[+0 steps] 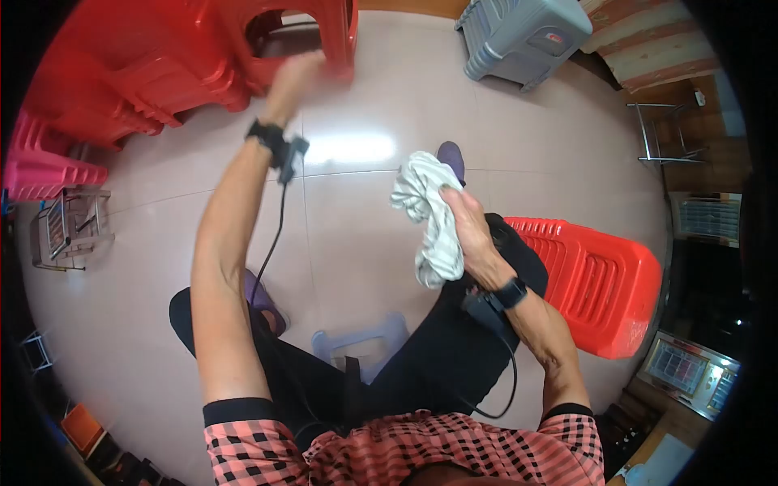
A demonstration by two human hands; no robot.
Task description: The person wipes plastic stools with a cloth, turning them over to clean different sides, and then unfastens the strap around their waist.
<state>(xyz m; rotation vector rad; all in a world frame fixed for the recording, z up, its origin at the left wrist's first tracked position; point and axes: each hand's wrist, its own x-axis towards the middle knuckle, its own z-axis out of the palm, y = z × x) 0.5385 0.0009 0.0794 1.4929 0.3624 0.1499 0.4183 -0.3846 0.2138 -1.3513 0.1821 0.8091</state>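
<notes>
A crumpled pale cloth [440, 223] is bunched in my right hand [468, 223], with the thumb pressed on it and folds hanging to the left. My right hand is over my right knee. Stretched forward, my left hand [296, 81] is smeared by motion, so its fingers cannot be made out. It overlaps the lower edge of a red plastic stool [339, 40] in the view; whether it touches the stool I cannot tell. Another red stool [604, 283] lies on its side to the right of my right leg.
More red stools [138, 57] and a pink stool [57, 166] line the left. Grey stacked stools [527, 40] stand at the back right. A metal frame [69, 223] is at the left edge. Under me is a pale blue stool [324, 344]. Cables run from both wrists.
</notes>
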